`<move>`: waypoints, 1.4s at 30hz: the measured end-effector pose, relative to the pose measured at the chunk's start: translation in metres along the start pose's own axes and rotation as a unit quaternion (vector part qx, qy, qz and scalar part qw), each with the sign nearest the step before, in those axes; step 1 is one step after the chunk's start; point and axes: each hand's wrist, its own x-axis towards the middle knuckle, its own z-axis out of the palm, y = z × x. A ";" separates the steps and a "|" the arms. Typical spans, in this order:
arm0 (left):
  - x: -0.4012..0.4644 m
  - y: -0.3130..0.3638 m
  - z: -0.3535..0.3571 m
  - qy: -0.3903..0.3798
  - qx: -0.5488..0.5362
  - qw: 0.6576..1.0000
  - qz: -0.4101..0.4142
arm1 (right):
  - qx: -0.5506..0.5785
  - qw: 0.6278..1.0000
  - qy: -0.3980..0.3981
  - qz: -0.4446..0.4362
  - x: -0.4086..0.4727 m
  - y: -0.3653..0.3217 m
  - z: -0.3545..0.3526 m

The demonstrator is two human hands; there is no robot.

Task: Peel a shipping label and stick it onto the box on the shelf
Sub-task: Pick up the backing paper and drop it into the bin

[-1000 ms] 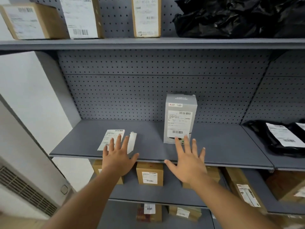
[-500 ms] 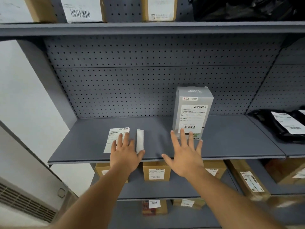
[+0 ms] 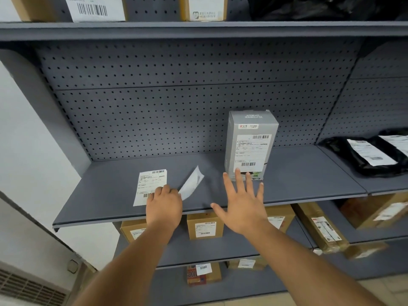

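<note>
A grey box stands upright on the grey shelf, right of centre, and a printed label is stuck on its front. A loose shipping label lies flat on the shelf to the left. Beside it, a narrow white paper strip is tilted and blurred. My left hand has its fingers curled on the strip's near end and covers the label's lower right corner. With fingers spread, my right hand hovers over the shelf's front edge, its fingertips just before the foot of the box.
Black mailer bags with labels lie on the shelf section to the right. Cardboard boxes fill the lower shelves, and more boxes stand on the shelf above. A perforated back panel closes the shelf; a white wall is at left.
My left hand has closed its fingers on the near end of the white strip, which swung from straight to tilted. The view moved closer. My right hand stays spread near the box.
</note>
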 end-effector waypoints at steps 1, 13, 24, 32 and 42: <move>-0.001 -0.002 0.000 0.007 0.000 1.000 -0.002 | -0.002 1.000 0.002 -0.001 -0.002 0.000 0.000; -0.057 -0.043 -0.017 0.073 0.001 0.995 -0.064 | 0.001 0.997 0.005 -0.079 -0.011 -0.017 -0.007; -0.192 -0.104 -0.006 0.082 0.037 0.965 -0.246 | -0.023 0.968 -0.027 -0.250 -0.043 -0.081 0.007; -0.286 -0.152 0.020 0.078 0.042 0.936 -0.340 | -0.037 0.934 -0.059 -0.351 -0.080 -0.146 0.042; -0.365 -0.206 0.099 -0.040 0.038 0.915 -0.400 | -0.049 0.912 -0.102 -0.394 -0.106 -0.216 0.114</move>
